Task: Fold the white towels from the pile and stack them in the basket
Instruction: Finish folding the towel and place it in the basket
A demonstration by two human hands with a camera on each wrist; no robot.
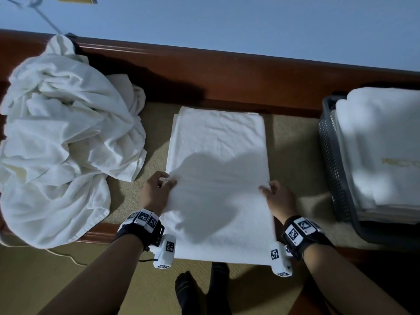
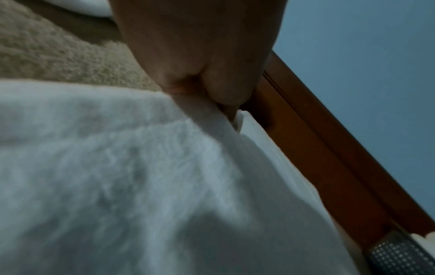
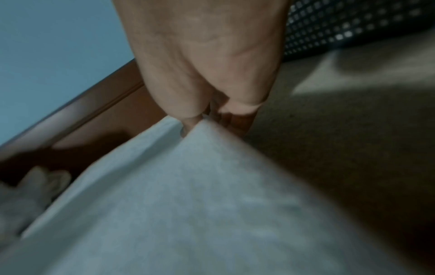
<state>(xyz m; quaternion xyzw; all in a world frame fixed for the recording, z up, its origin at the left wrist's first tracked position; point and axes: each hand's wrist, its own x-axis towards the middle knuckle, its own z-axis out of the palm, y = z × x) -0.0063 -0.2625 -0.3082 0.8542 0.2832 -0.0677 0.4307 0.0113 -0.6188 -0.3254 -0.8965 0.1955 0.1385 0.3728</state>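
Observation:
A half-folded white towel (image 1: 218, 155) lies lengthwise on the tan surface in front of me. My left hand (image 1: 159, 189) pinches its left edge about midway along; the left wrist view shows that left hand (image 2: 221, 104) with the towel (image 2: 117, 176) caught between its curled digits. My right hand (image 1: 272, 192) pinches the right edge opposite, and in the right wrist view this right hand (image 3: 200, 119) lifts the towel (image 3: 188, 204) into a peak. The rumpled pile of white towels (image 1: 61, 142) sits at the left. The grey basket (image 1: 334, 160) at the right holds folded towels (image 1: 381, 144).
A dark wooden ledge (image 1: 227, 71) runs along the back under a blue wall. A thin cord hangs at the top left, behind the pile. My feet in dark socks (image 1: 202, 289) stand on the floor below the near edge. The basket's mesh wall (image 2: 400, 258) is close on the right.

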